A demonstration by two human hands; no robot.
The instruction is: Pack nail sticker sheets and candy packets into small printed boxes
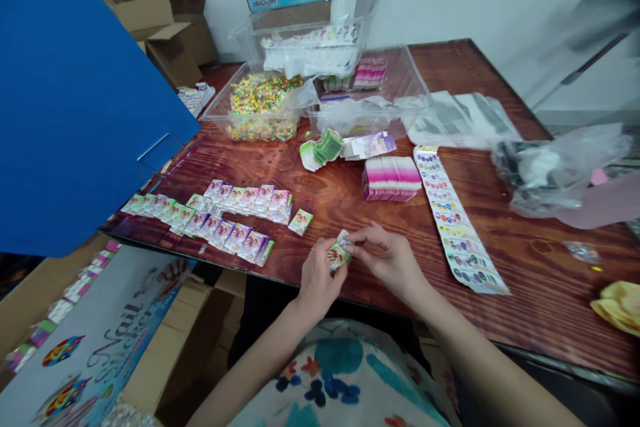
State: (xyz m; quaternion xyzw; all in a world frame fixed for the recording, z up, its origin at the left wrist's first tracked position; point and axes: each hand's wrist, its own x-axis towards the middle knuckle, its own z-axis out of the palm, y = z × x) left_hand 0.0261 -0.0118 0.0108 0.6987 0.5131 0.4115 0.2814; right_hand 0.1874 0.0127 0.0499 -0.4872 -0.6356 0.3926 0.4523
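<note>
In the head view my left hand grips a small green-and-white printed nail sticker box near the table's front edge. The fingers of my right hand are pinched at the upper end of that box, by its white flap; whether they also hold something small I cannot make out. A single green box lies just left of my hands. Beyond it, rows of small purple and green boxes overlap one another. A stack of pink-and-white flat cartons stands behind my right hand. To its right runs a long sticker strip.
A clear tray of wrapped gold candies and another clear tray stand at the back. Green flattened cartons lie before them. A blue panel blocks the left side. Plastic bags and a yellow bundle are at right.
</note>
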